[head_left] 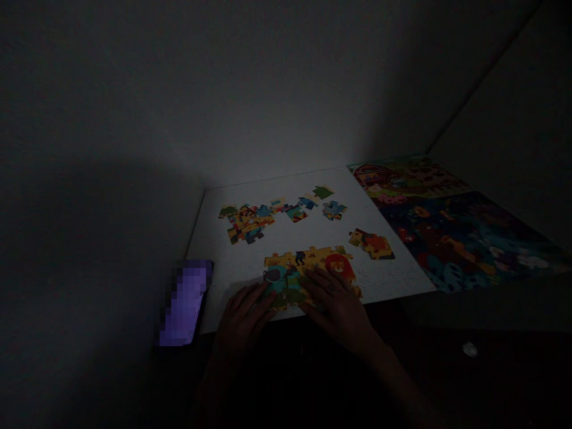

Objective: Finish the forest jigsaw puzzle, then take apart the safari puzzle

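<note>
Head view: jigsaw (308, 265) under left hand (243, 316), right hand (337, 307).

Single head-worn cam, close in, angled forward and down over the left hand (243, 316) and right hand (337, 307) onto the bench (322, 238), wall (268, 107) beyond.

The phone (184, 302) is blurred into coarse pixels. The assembled jigsaw section (313, 259) is partly covered by the left hand (243, 319) and right hand (337, 307), and the printed picture sheet (460, 238) is cut off by the right edge.
</note>
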### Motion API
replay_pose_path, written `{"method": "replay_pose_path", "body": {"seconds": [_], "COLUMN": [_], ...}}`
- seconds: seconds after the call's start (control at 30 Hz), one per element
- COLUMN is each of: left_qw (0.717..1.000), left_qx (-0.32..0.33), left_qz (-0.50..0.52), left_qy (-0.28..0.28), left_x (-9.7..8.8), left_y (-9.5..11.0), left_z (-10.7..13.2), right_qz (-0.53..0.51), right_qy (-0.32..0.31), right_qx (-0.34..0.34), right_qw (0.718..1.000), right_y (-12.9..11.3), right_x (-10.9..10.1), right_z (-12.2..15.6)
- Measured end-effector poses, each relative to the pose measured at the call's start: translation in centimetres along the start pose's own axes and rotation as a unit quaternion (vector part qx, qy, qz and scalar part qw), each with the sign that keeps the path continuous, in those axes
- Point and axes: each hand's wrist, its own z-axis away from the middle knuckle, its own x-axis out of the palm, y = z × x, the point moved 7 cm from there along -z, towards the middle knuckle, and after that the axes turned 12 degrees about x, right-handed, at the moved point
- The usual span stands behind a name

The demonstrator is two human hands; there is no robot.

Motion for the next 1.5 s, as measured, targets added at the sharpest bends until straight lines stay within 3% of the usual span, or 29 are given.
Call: {"method": "replay_pose_path", "body": {"seconds": [0.2,0.4,0.7,1.07,1.5], "left_qw": [1.0,0.999,0.999,0.983,0.993], "left_qx": [0.014,-0.031,-0.029,-0.118,-0.094], "left_qz": [-0.012,0.001,0.025,0.125,0.05], "left_qy": [0.01,0.026,0.02,0.062,0.058], "left_x": [-0.5,-0.8,-1.6,-1.4,-2.1], "left_y": [0.2,0.2,0.6,-1.7,-2.2], "left_z": [1.3,3.0,0.3,-1.3,-3.9], "right_qz": [-0.002,-0.005,-0.009,-0.011,-0.019], "right_qy": [0.003,0.014,0.025,0.021,0.039], "right_qx": [0.004,0.007,0.002,0.001,-0.003], "right_qw": [1.0,1.0,1.0,1.0,0.999], "right_y": [0.1,0.0,0.1,0.2,0.2], "right_x": [-0.1,-0.1,-0.3,0.0,-0.2], "right_z": [0.0,0.1,0.1,0.1,0.2]}}
